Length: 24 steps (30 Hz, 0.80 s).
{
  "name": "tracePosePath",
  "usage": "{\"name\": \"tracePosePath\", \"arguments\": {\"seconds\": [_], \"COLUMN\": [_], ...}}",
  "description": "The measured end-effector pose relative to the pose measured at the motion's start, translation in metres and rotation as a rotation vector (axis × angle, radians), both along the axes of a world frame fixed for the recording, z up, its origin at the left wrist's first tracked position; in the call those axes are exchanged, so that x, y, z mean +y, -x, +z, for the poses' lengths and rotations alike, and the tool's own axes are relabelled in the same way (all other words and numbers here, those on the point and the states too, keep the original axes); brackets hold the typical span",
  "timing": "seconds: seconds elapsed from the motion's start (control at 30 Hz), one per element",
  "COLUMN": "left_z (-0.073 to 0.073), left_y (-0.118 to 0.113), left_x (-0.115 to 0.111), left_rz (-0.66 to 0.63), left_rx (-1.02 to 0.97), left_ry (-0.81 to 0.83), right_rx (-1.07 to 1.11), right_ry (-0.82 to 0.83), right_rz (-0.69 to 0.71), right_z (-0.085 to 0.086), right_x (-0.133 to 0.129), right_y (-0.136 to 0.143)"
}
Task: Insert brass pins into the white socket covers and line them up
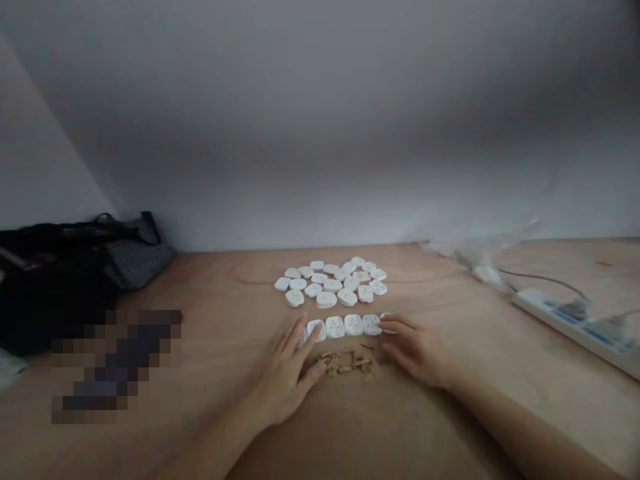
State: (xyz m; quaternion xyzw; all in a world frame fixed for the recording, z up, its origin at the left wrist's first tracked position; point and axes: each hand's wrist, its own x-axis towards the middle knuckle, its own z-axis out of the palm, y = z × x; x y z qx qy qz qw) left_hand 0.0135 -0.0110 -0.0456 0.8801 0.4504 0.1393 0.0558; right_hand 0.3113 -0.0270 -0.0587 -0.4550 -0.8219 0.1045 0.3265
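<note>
Here, your hands frame the row of white pieces

Your left hand is spread wide at the row's left end; your right hand partly covers the right end, and I can't tell whether it grips. You seem to be steadying or aligning the row; any shift from here calls for light, even fingertips. Small brass-coloured parts lie just below, near your left thumb. Room is tight towards the white cluster, wider sideways across the table, with the power strip well off right.
</note>
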Motion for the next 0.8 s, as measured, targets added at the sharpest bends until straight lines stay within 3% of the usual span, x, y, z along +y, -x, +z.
{"name": "tracePosePath", "arguments": {"seconds": [0.1, 0.17, 0.27, 0.33, 0.53, 0.7, 0.8], "left_z": [0.003, 0.008, 0.019, 0.026, 0.033, 0.022, 0.011], "left_y": [0.001, 0.002, 0.004, 0.004, 0.004, 0.003, 0.007], "left_x": [-0.005, -0.012, -0.022, -0.025, -0.025, -0.024, -0.014], "left_rz": [0.0, -0.114, -0.347, -0.399, -0.38, -0.353, -0.224], "left_rx": [-0.091, -0.099, -0.005, 0.068, 0.067, 0.002, -0.111], "left_ry": [-0.1, -0.104, 0.024, 0.117, 0.169, 0.133, 0.032], "right_rx": [-0.073, -0.144, -0.255, -0.292, -0.3, -0.304, -0.293], "right_ry": [0.048, 0.086, 0.133, 0.163, 0.176, 0.169, 0.158], "right_rz": [0.095, 0.201, 0.318, 0.328, 0.322, 0.331, 0.331], "right_z": [0.003, 0.006, 0.012, 0.015, 0.016, 0.014, 0.014], "right_x": [-0.018, -0.025, -0.03, -0.03, -0.028, -0.027, -0.026], "right_y": [0.009, 0.013, 0.017, 0.018, 0.019, 0.02, 0.023]}}
